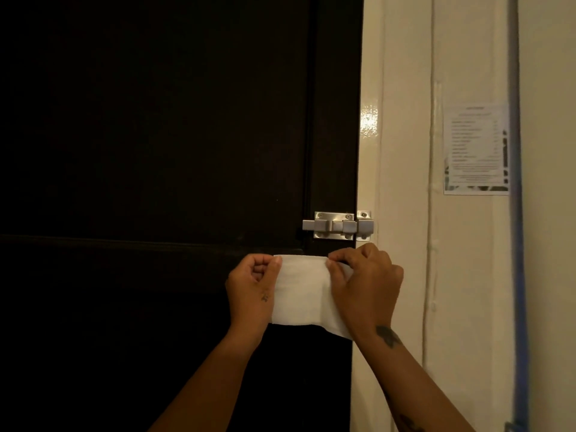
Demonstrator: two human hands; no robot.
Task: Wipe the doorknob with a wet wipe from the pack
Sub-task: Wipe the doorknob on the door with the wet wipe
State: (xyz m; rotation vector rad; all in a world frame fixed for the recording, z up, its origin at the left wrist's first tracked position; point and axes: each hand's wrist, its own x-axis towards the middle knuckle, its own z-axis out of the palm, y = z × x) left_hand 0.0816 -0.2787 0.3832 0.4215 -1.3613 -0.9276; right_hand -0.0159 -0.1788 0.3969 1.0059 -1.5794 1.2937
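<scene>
Wipe [301, 291] before dark door [156, 151], cream wall [405, 151]

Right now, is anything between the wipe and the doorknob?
Cannot tell: no doorknob is visible. Both hands, left hand and right hand, hold the wipe spread before the dark door, below the bolt latch.

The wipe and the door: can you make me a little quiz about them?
1. True or false: both hands hold the wipe.
2. What silver thing is fixed to the door above the wipe: A) bolt B) bell C) mirror?
3. Fill in: the paper hangs on the ____.

Key: 1 true, left hand and right hand pinch its top corners. 2 A. 3 wall.
</scene>
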